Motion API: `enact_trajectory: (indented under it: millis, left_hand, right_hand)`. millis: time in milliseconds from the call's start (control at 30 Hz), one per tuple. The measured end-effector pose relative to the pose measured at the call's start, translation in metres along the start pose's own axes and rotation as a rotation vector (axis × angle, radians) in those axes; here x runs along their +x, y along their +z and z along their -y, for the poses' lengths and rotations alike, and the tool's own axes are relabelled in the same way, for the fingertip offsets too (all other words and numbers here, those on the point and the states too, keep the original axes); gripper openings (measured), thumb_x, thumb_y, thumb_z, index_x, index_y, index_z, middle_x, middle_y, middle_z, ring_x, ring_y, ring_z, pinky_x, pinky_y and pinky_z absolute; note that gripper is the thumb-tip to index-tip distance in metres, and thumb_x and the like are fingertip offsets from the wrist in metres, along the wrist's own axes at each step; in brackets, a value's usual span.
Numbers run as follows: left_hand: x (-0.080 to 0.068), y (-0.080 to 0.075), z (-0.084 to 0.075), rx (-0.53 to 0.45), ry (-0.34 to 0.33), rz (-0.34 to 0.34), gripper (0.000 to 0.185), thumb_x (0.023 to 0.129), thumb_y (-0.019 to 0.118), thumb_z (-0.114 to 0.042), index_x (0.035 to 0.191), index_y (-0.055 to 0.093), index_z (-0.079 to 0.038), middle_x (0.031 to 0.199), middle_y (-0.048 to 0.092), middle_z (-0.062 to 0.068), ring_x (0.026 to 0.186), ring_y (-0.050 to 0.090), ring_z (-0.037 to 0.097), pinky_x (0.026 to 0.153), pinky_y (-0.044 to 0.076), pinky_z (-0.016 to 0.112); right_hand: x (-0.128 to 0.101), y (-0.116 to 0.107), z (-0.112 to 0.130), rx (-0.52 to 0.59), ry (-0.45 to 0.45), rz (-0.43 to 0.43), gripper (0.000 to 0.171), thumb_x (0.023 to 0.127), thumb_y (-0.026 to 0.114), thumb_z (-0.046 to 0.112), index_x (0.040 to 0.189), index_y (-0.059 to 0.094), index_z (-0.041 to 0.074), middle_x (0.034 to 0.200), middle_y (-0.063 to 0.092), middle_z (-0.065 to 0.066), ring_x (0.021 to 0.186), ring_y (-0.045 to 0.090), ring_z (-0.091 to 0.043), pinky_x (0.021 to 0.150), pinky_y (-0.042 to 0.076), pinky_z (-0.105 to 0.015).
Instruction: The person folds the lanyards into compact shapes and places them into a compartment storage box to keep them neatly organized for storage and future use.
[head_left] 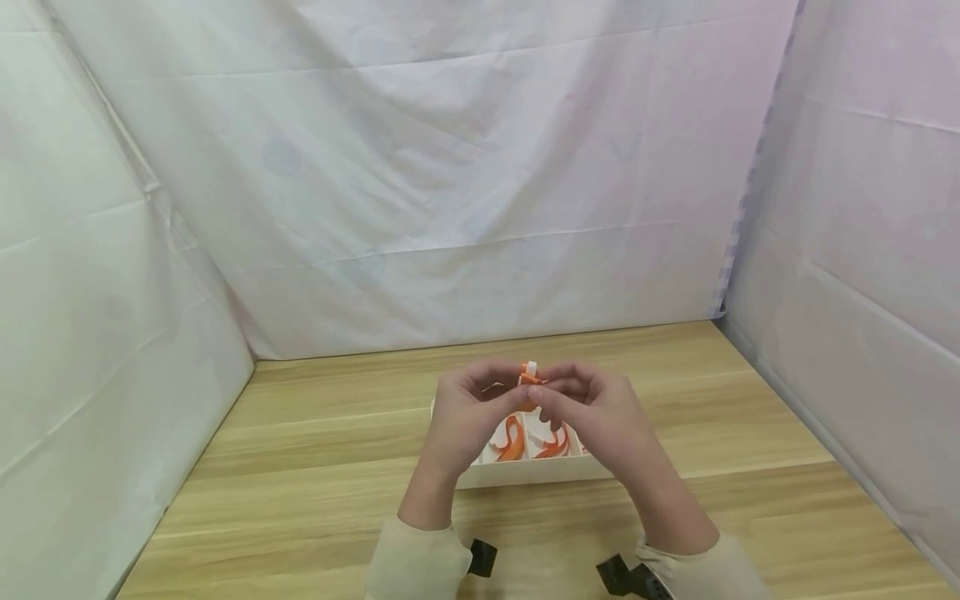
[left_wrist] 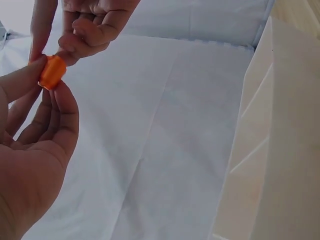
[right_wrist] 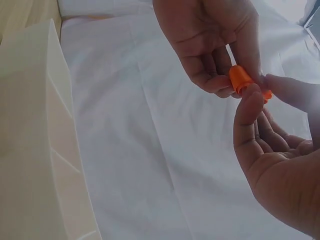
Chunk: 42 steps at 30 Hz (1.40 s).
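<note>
Both hands are raised in front of me above a white divided box (head_left: 534, 473), fingertips meeting at a small rolled orange strip (head_left: 530, 379) with a white patch at its top. My left hand (head_left: 459, 421) pinches the roll between thumb and fingers; in the left wrist view the orange roll (left_wrist: 52, 72) looks like a short smooth tube. From the other side, my right hand (head_left: 607, 417) pinches the near end, where the right wrist view shows the orange roll (right_wrist: 240, 77) with a smaller curled bit beside the fingertips. Fingers hide part of it.
Curled orange strips (head_left: 512, 442) lie in one compartment of the box, and more orange strips (head_left: 553, 445) in the compartment to its right. The box stands on a wood-grain table (head_left: 315, 467). White cloth (head_left: 450, 167) hangs behind and at both sides.
</note>
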<state>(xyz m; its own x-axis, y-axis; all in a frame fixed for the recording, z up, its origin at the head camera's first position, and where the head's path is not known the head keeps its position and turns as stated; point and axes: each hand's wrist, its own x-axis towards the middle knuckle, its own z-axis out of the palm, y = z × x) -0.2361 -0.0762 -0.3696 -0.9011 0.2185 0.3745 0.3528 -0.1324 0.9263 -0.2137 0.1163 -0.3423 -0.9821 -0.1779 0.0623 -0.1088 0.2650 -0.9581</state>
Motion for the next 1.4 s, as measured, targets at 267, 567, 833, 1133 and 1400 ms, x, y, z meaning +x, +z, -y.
enact_trajectory:
  millis: [267,567,833,1133,1400]
  left_hand:
    - [0.000,-0.003,-0.007,0.229,0.103,0.023,0.015,0.093,0.081,-0.007,0.108,0.081,-0.007,0.101,0.080,0.012,0.090,0.074,0.012,0.087,0.065,0.035]
    - [-0.001,0.000,-0.012,0.369,0.174,-0.007,0.016,0.091,0.084,-0.006,0.102,0.073,-0.006,0.092,0.078,0.009,0.083,0.077,0.017,0.082,0.066,0.031]
    - [-0.003,-0.002,-0.010,0.379,0.207,-0.017,0.019,0.090,0.084,-0.003,0.108,0.080,-0.007,0.102,0.081,0.007,0.091,0.077,0.019,0.089,0.065,0.030]
    - [-0.008,-0.013,-0.004,0.286,0.112,0.021,0.037,0.097,0.075,-0.002,0.134,0.072,-0.004,0.135,0.069,0.012,0.117,0.066,0.032,0.095,0.064,0.038]
    - [-0.014,-0.051,0.009,0.682,-0.091,-0.006,0.055,0.097,0.078,-0.020,0.149,0.059,-0.017,0.154,0.056,0.007,0.140,0.054,0.033,0.112,0.053,0.056]
  right_hand:
    - [0.006,-0.001,0.006,0.070,0.062,0.023,0.033,0.095,0.080,0.028,0.120,0.079,0.007,0.085,0.073,-0.003,0.075,0.067,-0.020,0.079,0.059,-0.034]
    - [0.010,0.000,0.000,0.129,0.082,-0.027,0.033,0.093,0.082,0.025,0.117,0.081,0.002,0.089,0.077,0.001,0.079,0.067,-0.018,0.076,0.061,-0.035]
    - [0.015,0.004,-0.001,0.103,0.115,-0.064,0.033,0.089,0.087,0.030,0.113,0.083,0.007,0.087,0.079,-0.003,0.076,0.070,-0.022,0.069,0.060,-0.032]
    - [0.025,0.008,0.001,0.055,0.126,-0.082,0.035,0.087,0.088,0.037,0.111,0.084,0.012,0.095,0.082,-0.004,0.079,0.075,-0.023,0.074,0.061,-0.033]
    - [0.051,0.019,0.004,-0.175,0.115,-0.010,0.031,0.087,0.085,0.043,0.113,0.085,0.026,0.121,0.078,0.000,0.107,0.070,-0.025,0.089,0.055,-0.041]
